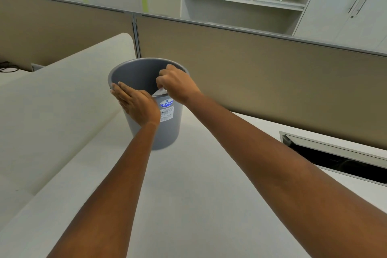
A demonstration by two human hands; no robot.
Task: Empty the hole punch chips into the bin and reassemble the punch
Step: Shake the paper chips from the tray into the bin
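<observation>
A grey plastic bin [167, 132] with a blue label stands upright on the white desk [199, 195]. My left hand [136, 104] lies flat against the bin's near rim and outer wall, fingers together. Over the bin's mouth at its right rim, my right hand [178, 84] is closed around a small pale piece [160, 91]; only its tip shows under the fingers, so I cannot tell what it is. The hole punch body is not in view.
A beige partition [251, 65] runs behind the desk. A raised white panel [62, 94] stands to the left. An open cable slot [335, 159] is cut into the desk at the right. Cupboards and shelves line the far wall.
</observation>
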